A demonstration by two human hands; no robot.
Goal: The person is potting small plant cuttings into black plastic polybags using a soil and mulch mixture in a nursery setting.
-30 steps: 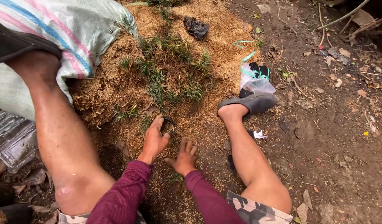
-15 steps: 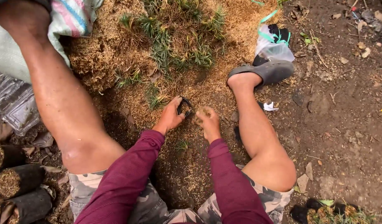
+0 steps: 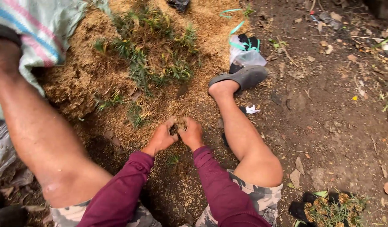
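Site is outdoor bare ground: dark, damp soil [image 3: 328, 126] strewn with dry leaves and twigs on the right side. A broad heap of tan husk material [image 3: 89, 80] covers the upper left and centre, with tufts of green grass [image 3: 152, 54] growing through it. A striped woven sack [image 3: 38, 29] lies at the top left edge. A grey sandal [image 3: 244, 77] is on the foot at the heap's right margin, and a clear plastic bag with green ties [image 3: 246, 52] lies just beyond it. Small black seedling bags with green shoots [image 3: 328, 208] stand at the bottom right.

The person sits with legs spread to either side of the heap. The left hand [image 3: 162, 138] and right hand [image 3: 192, 133] meet at the near edge of the heap, fingers curled inward. Between them sits a small clump of husk [image 3: 180, 124], pinched from both sides and touching both hands, just above the loose husk on the ground.
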